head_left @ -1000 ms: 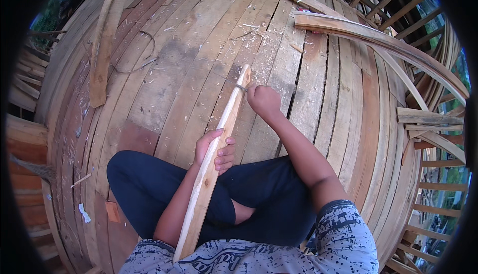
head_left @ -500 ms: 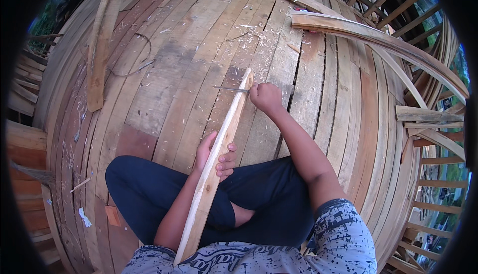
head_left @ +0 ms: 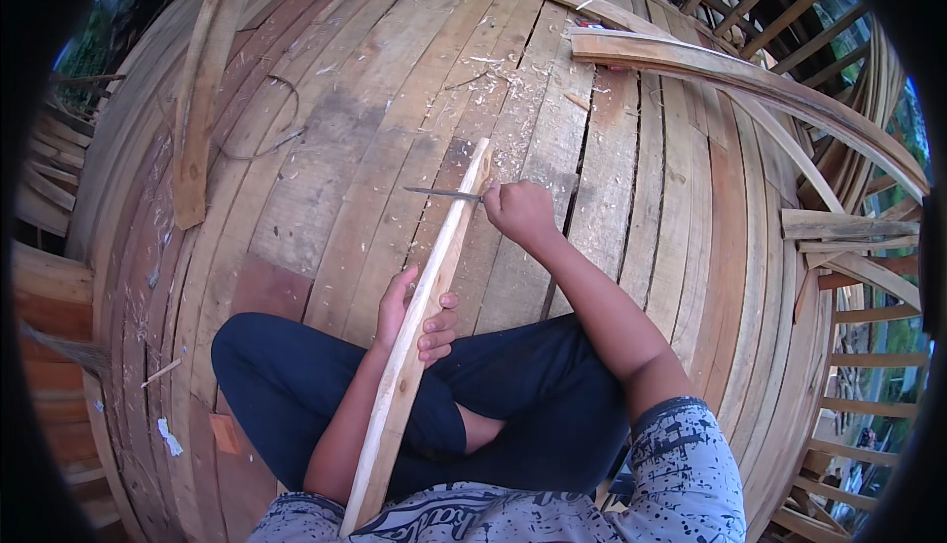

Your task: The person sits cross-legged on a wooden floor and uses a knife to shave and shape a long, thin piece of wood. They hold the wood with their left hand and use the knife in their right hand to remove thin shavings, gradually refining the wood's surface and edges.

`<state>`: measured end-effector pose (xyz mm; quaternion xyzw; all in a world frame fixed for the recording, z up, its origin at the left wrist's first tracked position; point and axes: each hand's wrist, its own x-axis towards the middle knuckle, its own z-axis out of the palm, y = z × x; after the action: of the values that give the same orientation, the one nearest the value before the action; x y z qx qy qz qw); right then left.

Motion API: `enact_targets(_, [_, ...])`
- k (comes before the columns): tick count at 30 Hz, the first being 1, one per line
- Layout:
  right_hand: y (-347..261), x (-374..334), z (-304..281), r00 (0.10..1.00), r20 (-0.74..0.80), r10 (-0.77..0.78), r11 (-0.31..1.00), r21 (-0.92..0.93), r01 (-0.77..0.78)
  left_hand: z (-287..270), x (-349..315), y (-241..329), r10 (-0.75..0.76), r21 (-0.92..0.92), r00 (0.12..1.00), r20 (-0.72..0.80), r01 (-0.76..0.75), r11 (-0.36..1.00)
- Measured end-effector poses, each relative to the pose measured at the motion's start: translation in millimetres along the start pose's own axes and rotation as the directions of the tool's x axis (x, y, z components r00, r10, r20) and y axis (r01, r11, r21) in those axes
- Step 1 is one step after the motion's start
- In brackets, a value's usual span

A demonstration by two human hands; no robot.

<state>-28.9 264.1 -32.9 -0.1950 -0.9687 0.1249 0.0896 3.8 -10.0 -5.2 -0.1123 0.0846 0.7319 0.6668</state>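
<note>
A long, pale wooden strip [head_left: 418,321] slants up from my lap, its lower end against my shirt and its narrow end out over the floor. My left hand [head_left: 419,319] wraps around it near the middle, thumb on one side and fingers on the other. In my closed right hand [head_left: 521,214] is the handle of a knife [head_left: 439,192], mostly hidden by the fingers. Its thin blade points left and lies across the strip's edge, a little below the narrow tip.
Wood shavings [head_left: 498,79] litter the plank floor [head_left: 326,188] ahead. One long board [head_left: 197,119] lies at the left; a curved beam [head_left: 730,70] and other lumber lie at the right. A loop of cord [head_left: 286,114] rests on the planks. Slatted railings [head_left: 873,361] border the right side.
My right hand and the knife have moved slightly down along the strip, toward my body. The strip's tip has shifted a little left. My left hand keeps its grip.
</note>
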Motion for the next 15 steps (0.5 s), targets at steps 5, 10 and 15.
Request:
enact_targets(5, [142, 27, 7, 0.864, -0.159, 0.478, 0.871, -0.043, -0.490, 44, 1, -18, -0.001, 0.208, 1.000, -0.004, 0.002, 0.978])
enact_targets(10, [94, 6, -9, 0.945, 0.089, 0.315, 0.946, 0.049, -0.320, 39, -31, 8, 0.168, 0.219, 0.985, -0.037, -0.156, 0.963])
enact_targets(15, [33, -37, 5, 0.911, 0.211, -0.355, 0.907, 0.316, 0.279, 60, -67, 20, 0.293, 0.363, 0.954, -0.057, -0.253, 0.897])
